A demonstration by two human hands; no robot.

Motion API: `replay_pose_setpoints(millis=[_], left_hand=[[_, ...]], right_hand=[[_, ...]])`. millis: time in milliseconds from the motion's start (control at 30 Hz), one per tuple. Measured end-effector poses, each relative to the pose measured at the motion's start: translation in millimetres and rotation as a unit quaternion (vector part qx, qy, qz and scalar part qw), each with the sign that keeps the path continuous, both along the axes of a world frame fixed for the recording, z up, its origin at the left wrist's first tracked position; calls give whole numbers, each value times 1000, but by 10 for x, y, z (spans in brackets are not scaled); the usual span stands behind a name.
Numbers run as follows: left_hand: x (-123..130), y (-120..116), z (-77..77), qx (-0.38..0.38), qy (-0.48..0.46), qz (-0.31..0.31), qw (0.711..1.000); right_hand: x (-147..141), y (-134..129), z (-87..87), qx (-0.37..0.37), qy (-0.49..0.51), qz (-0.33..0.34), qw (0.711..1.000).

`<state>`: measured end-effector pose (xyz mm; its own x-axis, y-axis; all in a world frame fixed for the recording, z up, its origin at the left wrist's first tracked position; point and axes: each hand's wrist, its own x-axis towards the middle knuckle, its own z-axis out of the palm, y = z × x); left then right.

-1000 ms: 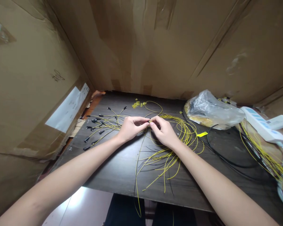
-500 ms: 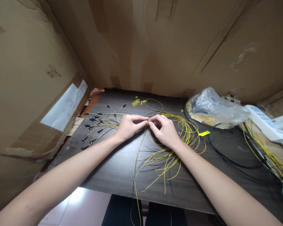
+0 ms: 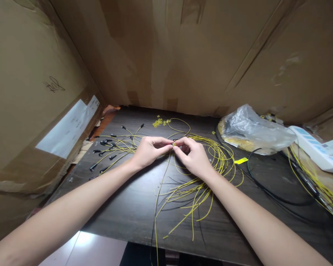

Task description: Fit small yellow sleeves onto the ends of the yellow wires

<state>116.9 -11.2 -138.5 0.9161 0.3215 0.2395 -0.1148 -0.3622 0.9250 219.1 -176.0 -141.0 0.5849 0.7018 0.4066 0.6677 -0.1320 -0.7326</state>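
Observation:
My left hand and my right hand meet fingertip to fingertip above the middle of the table, both pinched closed. Between them shows a small yellow piece, held by the right thumb and finger. A dark bit shows just above it. From the fingertips a thin yellow cable hangs down past the table's front edge; the left fingers appear closed on its end, mostly hidden. Beneath and beside my right hand lies a loose coil of yellow cables. Black connectors on cable ends fan out left of my left hand.
Small yellow pieces lie in a pile at the back of the dark table. A clear plastic bag, a white power strip and black cables occupy the right. Cardboard walls stand behind and left.
The view has shifted slightly, and the table now sits a little lower and larger. Both hands stay pinched together around the small yellow piece, with only slight finger movement.

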Motion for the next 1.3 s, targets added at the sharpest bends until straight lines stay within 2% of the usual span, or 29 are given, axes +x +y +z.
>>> replay_pose_setpoints(millis=[300, 567, 733, 967, 1300], left_hand=[[-8, -23, 4, 61, -29, 23, 997], [-7, -41, 26, 46, -4, 32, 998], [-10, -40, 34, 77, -19, 39, 996], [-28, -64, 90, 146, -35, 18, 989], [-19, -68, 60, 158, -39, 25, 986]], right_hand=[[-11, 6, -7, 7, -5, -6, 1000], [-24, -1, -3, 23, -39, -21, 999], [-27, 2, 0, 14, -28, -20, 999], [-30, 2, 3, -3, -9, -16, 1000], [-17, 4, -11, 27, -34, -19, 999]])
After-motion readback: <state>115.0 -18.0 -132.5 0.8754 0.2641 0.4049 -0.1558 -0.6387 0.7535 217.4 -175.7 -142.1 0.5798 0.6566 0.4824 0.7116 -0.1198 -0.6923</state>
